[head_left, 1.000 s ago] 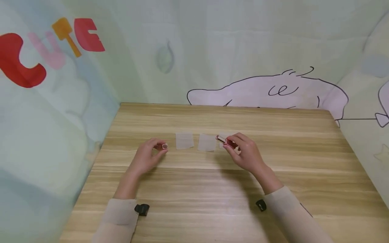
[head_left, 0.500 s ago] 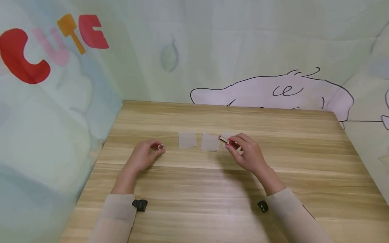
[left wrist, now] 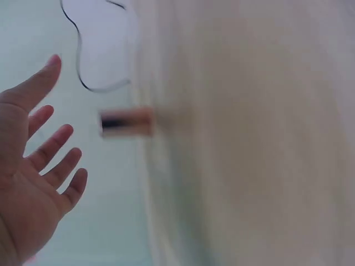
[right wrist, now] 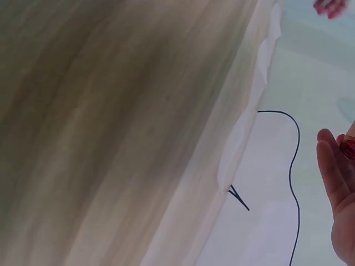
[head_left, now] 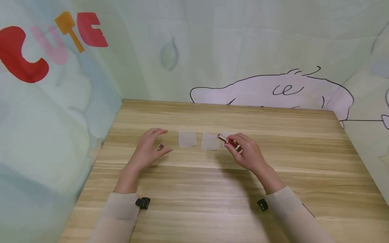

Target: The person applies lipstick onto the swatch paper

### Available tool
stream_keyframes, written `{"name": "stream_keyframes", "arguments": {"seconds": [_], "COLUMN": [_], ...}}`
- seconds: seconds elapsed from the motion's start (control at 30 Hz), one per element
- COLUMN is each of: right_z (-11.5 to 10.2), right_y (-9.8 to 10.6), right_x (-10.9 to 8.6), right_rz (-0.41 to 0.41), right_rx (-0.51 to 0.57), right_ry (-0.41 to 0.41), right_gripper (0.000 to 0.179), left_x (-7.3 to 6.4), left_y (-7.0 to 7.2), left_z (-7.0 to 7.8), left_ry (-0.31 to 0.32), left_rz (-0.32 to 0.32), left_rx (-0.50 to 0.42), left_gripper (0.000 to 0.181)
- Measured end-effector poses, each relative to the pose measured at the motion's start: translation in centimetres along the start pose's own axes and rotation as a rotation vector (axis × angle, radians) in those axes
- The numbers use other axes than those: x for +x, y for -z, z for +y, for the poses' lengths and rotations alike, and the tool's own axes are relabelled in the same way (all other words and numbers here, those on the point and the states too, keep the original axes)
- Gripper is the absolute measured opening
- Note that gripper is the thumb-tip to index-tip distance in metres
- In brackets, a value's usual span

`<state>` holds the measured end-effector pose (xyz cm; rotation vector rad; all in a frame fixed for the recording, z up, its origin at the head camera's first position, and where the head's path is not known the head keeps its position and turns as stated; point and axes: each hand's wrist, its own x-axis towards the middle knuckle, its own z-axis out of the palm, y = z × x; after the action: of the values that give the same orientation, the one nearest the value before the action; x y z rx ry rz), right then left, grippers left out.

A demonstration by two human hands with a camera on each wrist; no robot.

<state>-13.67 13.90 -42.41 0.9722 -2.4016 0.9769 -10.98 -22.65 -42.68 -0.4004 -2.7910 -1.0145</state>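
In the head view my left hand (head_left: 147,148) has thumb and fingers spread apart around a small lipstick cap (head_left: 161,146), which stands upright on the table with its dark opening upward. The left wrist view shows the cap (left wrist: 126,122) blurred and clear of the fingers. My right hand (head_left: 247,152) pinches a red lipstick tube (head_left: 232,142) between thumb and fingers; its shiny metal end (head_left: 222,137) points to the upper left, above the paper squares. Only part of the right hand (right wrist: 339,188) appears in the right wrist view, with a red round end (right wrist: 348,147) at its fingers.
Thin pale squares lie in a row on the wooden table (head_left: 194,189): a left square (head_left: 186,139), a middle square (head_left: 209,141) and a right square (head_left: 226,134) partly behind the right hand. A printed cloth (head_left: 212,50) hangs behind the table.
My left thumb and fingers have spread apart and let go of the lipstick cap, which now stands on the table. The right hand holds the lipstick almost in place.
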Motion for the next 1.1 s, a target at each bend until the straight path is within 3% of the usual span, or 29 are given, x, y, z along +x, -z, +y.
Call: {"name": "stream_keyframes", "arguments": {"seconds": [0.1,0.27,0.67,0.9,1.1], "right_z": [-0.2,-0.5,-1.1,-1.8,-2.0], "right_y": [0.2,0.3,0.3,0.4,-0.1], "right_x": [0.2,0.5,1.4,2.2,2.6], "right_rz": [-0.013,-0.018,-0.047,-0.111,-0.108], "right_rx": [0.019,0.012,0.006,-0.004,-0.03], "right_ry": [-0.004,0.011,0.076,0.091,0.155], "right_gripper": [0.017,0.018,0.022,0.023,0.023], "left_x": [0.8,1.8,3.0,3.2,3.7], "left_y": [-0.1,-0.8,-2.3,-3.1,-3.6], "left_z": [1.9,4.2,6.8,8.4,9.7], "left_ry": [-0.047,-0.044,-0.123,-0.161,-0.211], "left_rz": [0.007,-0.054,-0.087,-0.123,-0.106], "left_rx": [-0.042,-0.079,-0.134,-0.114,-0.103], "left_gripper": [0.059,0.051,0.042,0.042,0.039]}}
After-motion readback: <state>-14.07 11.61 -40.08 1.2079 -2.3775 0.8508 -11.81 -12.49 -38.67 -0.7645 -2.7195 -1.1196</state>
